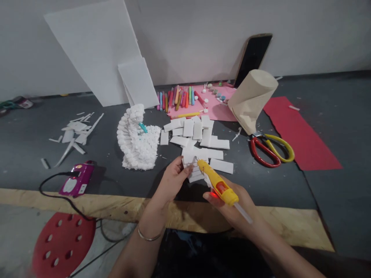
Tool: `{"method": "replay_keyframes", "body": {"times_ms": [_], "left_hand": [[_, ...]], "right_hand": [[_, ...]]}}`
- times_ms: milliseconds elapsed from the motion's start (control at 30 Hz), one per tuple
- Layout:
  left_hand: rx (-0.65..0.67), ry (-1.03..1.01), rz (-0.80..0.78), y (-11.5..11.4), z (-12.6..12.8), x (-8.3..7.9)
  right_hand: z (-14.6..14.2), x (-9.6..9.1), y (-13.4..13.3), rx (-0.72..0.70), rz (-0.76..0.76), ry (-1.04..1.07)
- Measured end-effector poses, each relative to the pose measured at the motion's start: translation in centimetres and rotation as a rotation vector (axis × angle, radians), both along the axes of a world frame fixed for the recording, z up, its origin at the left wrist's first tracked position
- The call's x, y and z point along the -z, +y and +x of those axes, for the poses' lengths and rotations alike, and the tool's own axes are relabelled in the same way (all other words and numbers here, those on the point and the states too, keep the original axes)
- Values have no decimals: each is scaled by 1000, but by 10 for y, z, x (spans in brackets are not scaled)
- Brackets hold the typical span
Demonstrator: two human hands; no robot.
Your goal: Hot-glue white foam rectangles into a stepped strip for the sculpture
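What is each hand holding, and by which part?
The left hand pinches a white foam piece by its near edge. The right hand grips the yellow glue gun at its handle end.

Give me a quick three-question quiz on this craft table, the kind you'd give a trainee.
1. True or false: the right hand holds the yellow glue gun.
2. What does the left hand pinch beside the gun's tip? A) a paintbrush B) a small white foam piece C) a coin
3. What two colours are the handles of the scissors?

Key: 1 true; 2 B; 3 red and yellow.
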State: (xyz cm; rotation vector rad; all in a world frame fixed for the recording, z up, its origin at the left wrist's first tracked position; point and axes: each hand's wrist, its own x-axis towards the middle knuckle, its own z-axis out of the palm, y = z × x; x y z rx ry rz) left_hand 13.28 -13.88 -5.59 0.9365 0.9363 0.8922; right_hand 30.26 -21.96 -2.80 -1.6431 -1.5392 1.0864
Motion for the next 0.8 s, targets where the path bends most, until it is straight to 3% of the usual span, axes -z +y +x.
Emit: {"method": "replay_keyframes", "body": {"times_ms": [800], "left_hand": [[12, 21, 52, 1, -4, 4]], "right_hand": [[9, -1, -2, 119, -32, 3]]}}
